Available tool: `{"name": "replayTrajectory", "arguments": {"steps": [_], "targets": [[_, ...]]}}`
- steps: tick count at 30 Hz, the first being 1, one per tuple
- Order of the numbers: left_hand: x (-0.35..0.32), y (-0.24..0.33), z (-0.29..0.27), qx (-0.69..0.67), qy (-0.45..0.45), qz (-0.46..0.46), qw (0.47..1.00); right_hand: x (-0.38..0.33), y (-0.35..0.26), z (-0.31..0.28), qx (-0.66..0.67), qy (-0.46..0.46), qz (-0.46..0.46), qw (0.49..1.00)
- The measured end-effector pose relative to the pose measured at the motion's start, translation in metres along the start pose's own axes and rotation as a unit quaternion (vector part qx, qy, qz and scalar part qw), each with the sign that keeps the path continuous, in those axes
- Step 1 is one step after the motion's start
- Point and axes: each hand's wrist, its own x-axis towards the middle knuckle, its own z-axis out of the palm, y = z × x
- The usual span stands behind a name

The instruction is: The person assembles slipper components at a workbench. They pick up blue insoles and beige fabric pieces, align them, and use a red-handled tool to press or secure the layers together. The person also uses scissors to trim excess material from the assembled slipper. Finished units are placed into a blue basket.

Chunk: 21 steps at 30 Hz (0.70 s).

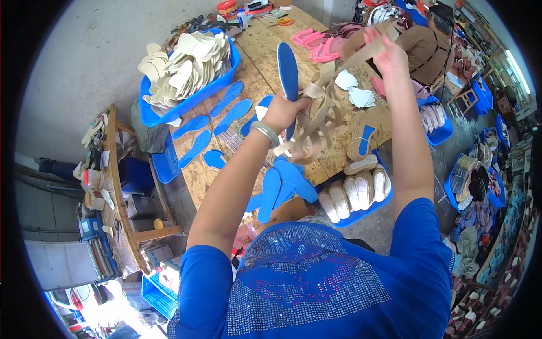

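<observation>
The left hand [280, 112] is raised over the wooden table [265, 53] and its fingers are clenched around the lower part of a blue insole [288, 70], which stands almost upright, together with a bunch of beige straps [316, 121] that hang down from the fist in loops. On the left wrist there is a silver bracelet [265, 133]. The right hand [384, 51] is higher and further away, and its fingers pinch the end of one beige strap [353, 59], which is stretched tight in a slanted line from this hand down to the bunch at the left hand. Under the hands, on the table, several blue insoles [217, 116] lie flat in rows, and a small pile of the same blue insoles [285, 183] lies at the near edge. A blue bin [148, 113] at the far left of the table is filled with cream sole pieces [186, 62]. Another blue tray [370, 208] near the person's right side holds beige wedge soles [355, 189] standing in a row. Some pink soles [316, 42] lie at the far side of the table. Behind them another person in a brown shirt [426, 51] sits, with back to the camera.
</observation>
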Motion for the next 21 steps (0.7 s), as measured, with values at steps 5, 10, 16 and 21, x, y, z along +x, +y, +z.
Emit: {"name": "replayTrajectory", "arguments": {"steps": [5, 10, 16, 21], "targets": [[-0.002, 0.006, 0.009, -0.004, 0.049, 0.004, 0.999, 0.000, 0.003, -0.059, -0.372, 0.032, 0.072, 0.925], [0.011, -0.019, 0.007, 0.055, 0.087, -0.003, 0.995, -0.067, 0.029, -0.023, -0.658, -0.030, -0.276, 0.700], [0.018, -0.017, 0.027, 0.147, 0.110, -0.022, 0.983, -0.150, 0.098, 0.008, -0.771, -0.155, -0.223, 0.576], [0.024, -0.030, 0.014, 0.155, 0.089, -0.024, 0.984, -0.127, 0.104, -0.022, -0.617, -0.134, 0.048, 0.774]]}}
